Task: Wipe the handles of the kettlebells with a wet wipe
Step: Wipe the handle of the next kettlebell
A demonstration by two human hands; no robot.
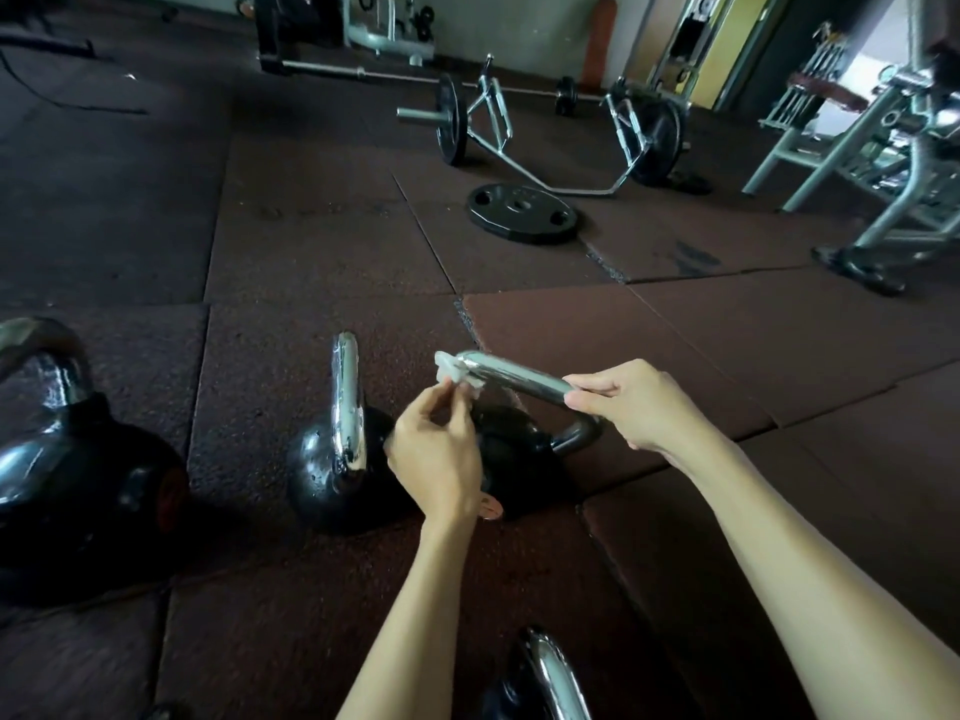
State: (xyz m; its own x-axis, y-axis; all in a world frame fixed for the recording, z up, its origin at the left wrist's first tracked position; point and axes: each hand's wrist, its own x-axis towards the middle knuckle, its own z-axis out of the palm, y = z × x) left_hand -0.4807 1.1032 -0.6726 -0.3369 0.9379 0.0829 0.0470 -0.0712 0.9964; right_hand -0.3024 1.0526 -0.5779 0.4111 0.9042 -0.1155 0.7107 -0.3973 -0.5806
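My right hand (pixel 639 402) grips the handle (pixel 511 376) of this kettlebell (pixel 514 459) while my left hand (pixel 436 454) pinches the wet wipe (pixel 453 374) round its other end, so it's mid-wipe, and the other kettlebells (pixel 332 470) probably still wait.

Both bare forearms stretch forward and draw toward each other. Left hand (pixel 439 449): wrist straight, fingers curled upward, thumb and fingertips pinching a wet wipe (pixel 451 370). Right hand (pixel 636 402): set a little higher, knuckles up, fingers wrapped round one end of a kettlebell handle (pixel 514 376). The hands do not touch.

No legible text, label or number anywhere.
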